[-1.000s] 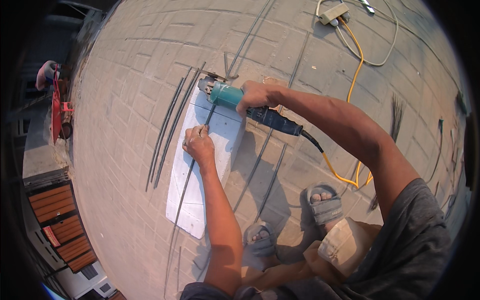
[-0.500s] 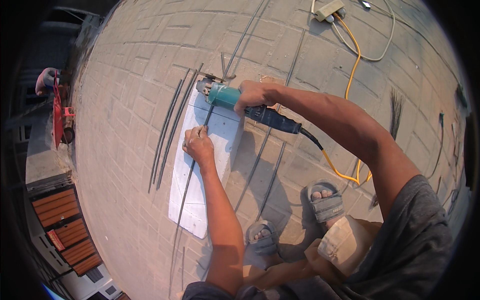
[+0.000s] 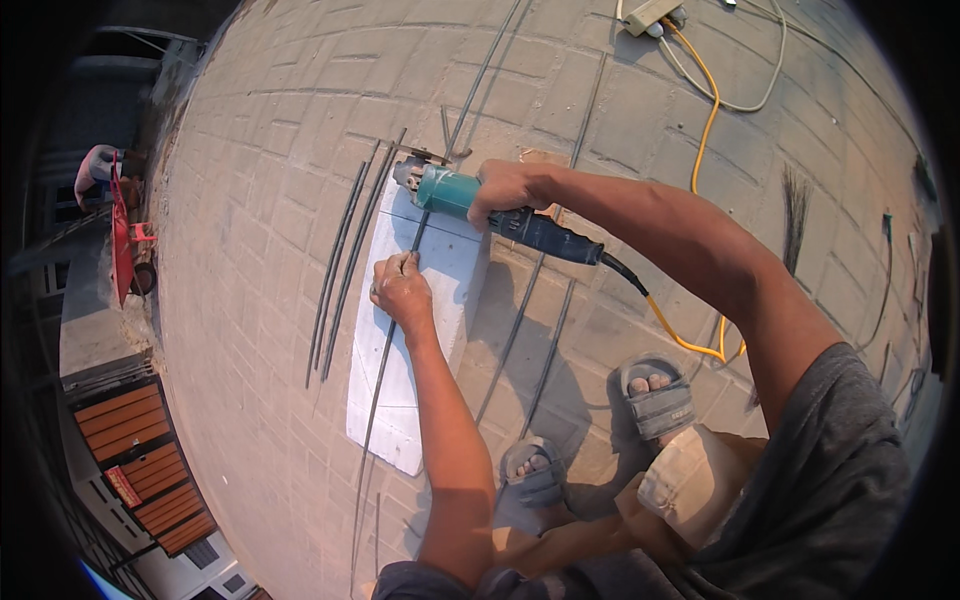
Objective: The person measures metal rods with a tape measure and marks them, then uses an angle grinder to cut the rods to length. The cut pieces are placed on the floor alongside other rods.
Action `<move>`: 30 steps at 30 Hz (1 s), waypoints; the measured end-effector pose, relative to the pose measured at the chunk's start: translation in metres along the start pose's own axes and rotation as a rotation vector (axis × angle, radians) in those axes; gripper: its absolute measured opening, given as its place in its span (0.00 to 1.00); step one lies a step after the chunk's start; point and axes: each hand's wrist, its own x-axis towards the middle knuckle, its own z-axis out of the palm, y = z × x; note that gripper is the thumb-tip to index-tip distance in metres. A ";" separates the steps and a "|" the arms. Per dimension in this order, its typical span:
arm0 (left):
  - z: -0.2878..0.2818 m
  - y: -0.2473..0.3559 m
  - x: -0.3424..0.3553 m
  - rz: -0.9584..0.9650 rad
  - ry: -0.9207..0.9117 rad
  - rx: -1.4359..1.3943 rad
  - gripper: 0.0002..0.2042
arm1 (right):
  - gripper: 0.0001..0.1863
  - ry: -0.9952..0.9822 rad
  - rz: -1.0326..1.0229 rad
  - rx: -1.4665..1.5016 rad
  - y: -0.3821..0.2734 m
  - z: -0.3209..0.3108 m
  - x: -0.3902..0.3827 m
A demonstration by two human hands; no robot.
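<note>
A long white block lies on the paving, with a thin steel rod running lengthwise over it and beyond both ends. My left hand grips that rod over the middle of the block, fingers closed. My right hand is closed round a green and black angle grinder above the block's far end, its disc beside the rod. I cannot tell whether the disc touches it. The grinder's black lead joins a yellow cord.
More rods lie left and right of the block. A socket strip is at top right, a wire bundle at right. A red wheelbarrow with a pink-and-grey shape stands far left by an orange-slatted gate. My sandalled feet are below.
The view has shifted slightly, so the block and left hand sit a little further right in the picture. Both hands keep their holds, with the grinder in much the same place over the rod.
</note>
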 end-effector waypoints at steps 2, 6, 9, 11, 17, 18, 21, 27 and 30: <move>0.000 0.001 0.000 0.017 0.007 -0.004 0.05 | 0.21 0.000 -0.010 0.004 0.002 -0.001 0.000; 0.000 0.000 0.000 0.015 -0.013 -0.040 0.05 | 0.22 -0.008 0.000 -0.003 -0.002 -0.002 0.004; 0.001 0.001 0.000 0.017 -0.011 -0.007 0.05 | 0.22 -0.014 0.004 0.012 -0.001 -0.001 0.005; 0.000 0.000 -0.001 0.021 -0.006 -0.008 0.05 | 0.22 -0.020 0.012 0.008 -0.003 -0.001 0.001; -0.001 -0.001 -0.001 0.028 0.010 0.012 0.05 | 0.23 -0.019 0.008 -0.007 0.001 -0.002 -0.003; -0.001 0.000 -0.002 0.026 0.008 0.017 0.05 | 0.23 -0.015 0.000 -0.012 0.001 -0.001 -0.002; -0.001 0.002 -0.002 0.031 -0.001 0.007 0.05 | 0.23 0.002 -0.006 -0.018 0.000 -0.001 -0.002; -0.003 0.006 -0.002 0.011 -0.013 -0.011 0.05 | 0.23 -0.001 0.018 0.004 -0.002 0.000 0.001; -0.003 0.002 -0.002 0.016 -0.018 -0.014 0.07 | 0.21 0.003 0.016 -0.006 0.001 0.000 -0.001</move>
